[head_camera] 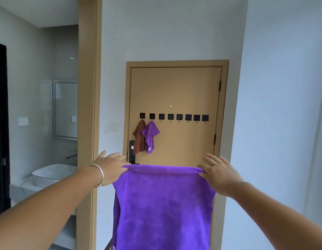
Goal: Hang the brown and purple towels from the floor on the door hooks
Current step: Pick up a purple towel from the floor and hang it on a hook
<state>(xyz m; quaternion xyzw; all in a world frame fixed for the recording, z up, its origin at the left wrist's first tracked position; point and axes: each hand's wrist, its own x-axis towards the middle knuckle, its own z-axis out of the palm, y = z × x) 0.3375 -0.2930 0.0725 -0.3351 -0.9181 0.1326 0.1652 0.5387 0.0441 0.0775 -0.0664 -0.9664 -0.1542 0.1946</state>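
Observation:
I hold a purple towel (163,204) stretched out in front of me by its top edge. My left hand (109,166) pinches the left corner and my right hand (217,173) pinches the right corner, other fingers extended. Ahead stands a tan door (183,91) with a row of several black hooks (174,117). A brown towel (139,138) hangs from the leftmost hook, and a small purple towel (150,136) hangs from the second hook. The other hooks are bare.
A black door handle and lock (132,152) sits below the hung towels. To the left, a wooden door frame (87,105) opens onto a bathroom with a white basin (52,173) and a mirror (65,109). White walls flank the door.

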